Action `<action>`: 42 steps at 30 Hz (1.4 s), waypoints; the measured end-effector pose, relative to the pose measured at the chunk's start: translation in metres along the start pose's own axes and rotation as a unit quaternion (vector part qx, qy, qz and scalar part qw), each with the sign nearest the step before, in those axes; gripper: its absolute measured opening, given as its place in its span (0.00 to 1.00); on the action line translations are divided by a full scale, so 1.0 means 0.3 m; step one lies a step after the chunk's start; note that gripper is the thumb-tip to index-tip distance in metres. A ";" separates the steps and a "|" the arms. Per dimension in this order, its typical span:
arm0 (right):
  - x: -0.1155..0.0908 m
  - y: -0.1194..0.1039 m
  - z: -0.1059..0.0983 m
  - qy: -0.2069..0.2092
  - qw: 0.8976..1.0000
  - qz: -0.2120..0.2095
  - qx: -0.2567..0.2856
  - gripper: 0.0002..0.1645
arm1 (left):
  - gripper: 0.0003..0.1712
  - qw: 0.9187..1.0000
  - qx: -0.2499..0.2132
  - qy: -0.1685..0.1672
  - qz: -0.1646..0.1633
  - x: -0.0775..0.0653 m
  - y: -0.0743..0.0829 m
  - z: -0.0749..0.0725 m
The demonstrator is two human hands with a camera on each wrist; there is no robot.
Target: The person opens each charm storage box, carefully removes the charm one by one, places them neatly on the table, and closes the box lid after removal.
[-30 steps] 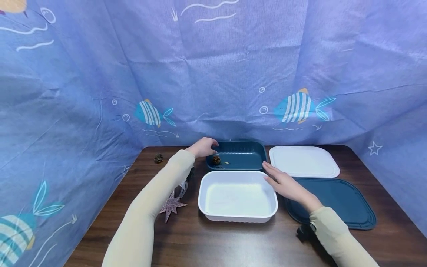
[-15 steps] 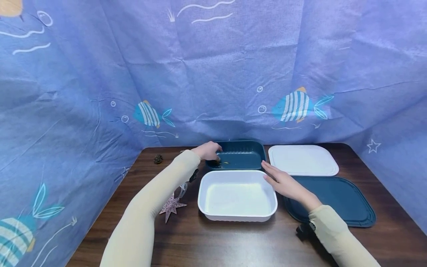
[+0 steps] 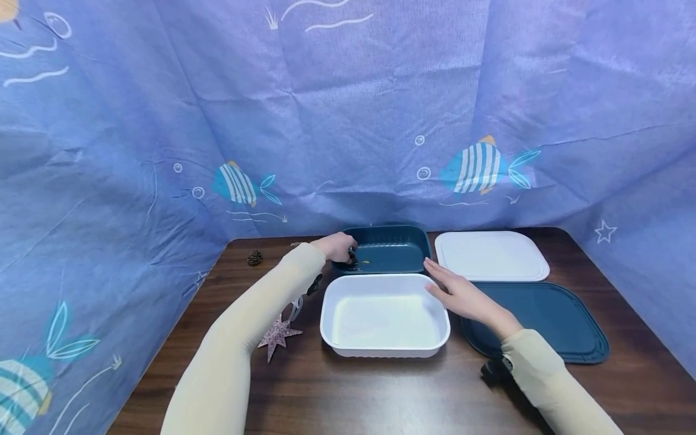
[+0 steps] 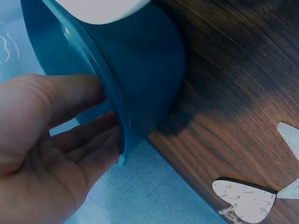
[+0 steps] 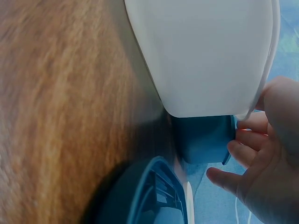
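My left hand (image 3: 336, 246) reaches over the left wall of the dark blue box (image 3: 391, 258), fingers curled down inside. At its fingertips shows a small dark pine cone (image 3: 351, 257), which they appear to pinch. In the left wrist view, the box's rim hides the fingertips of the left hand (image 4: 56, 135), and the cone cannot be seen. My right hand (image 3: 462, 296) lies with fairly straight fingers at the right rear corner of the white box (image 3: 385, 314), thumb near its rim. Its fingertips are beside the dark blue box's corner.
A second pine cone (image 3: 254, 258) sits at the table's far left. A glittery pink star (image 3: 278, 336) lies left of the white box, and a white heart ornament (image 4: 247, 199) rests near the table edge. At right are a white lid (image 3: 492, 256) and a dark blue lid (image 3: 538, 320).
My left hand has moved slightly right and down into the dark blue box, its fingers closing around the pine cone there. My right hand stays in place at the white box.
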State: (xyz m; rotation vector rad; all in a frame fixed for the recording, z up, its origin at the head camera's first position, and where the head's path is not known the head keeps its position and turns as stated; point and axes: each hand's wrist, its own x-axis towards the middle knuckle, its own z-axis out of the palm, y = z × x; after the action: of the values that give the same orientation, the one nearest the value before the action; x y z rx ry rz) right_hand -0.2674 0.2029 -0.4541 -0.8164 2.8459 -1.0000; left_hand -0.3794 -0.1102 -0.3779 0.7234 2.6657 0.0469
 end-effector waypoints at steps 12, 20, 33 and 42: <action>0.002 0.000 -0.005 -0.003 1.000 0.000 -0.005 0.38 | 0.22 1.000 0.021 -0.005 0.002 0.005 -0.009 0.017; 0.008 -0.009 0.001 -0.005 1.000 -0.001 -0.004 0.39 | 0.23 0.999 0.034 -0.002 -0.019 0.001 0.001 0.027; 0.008 -0.006 -0.009 -0.005 1.000 -0.002 -0.004 0.39 | 0.15 0.999 0.042 0.007 -0.001 0.026 -0.011 0.031; 0.005 -0.006 -0.005 -0.005 1.000 0.002 -0.003 0.38 | 0.17 0.999 0.036 0.027 0.018 0.039 -0.026 0.025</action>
State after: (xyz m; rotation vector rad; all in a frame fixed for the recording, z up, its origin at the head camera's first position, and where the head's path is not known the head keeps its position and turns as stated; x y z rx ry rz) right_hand -0.2682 0.2020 -0.4515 -0.8139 2.8425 -0.9838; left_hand -0.3895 -0.1116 -0.3900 0.8032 2.7170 -0.0205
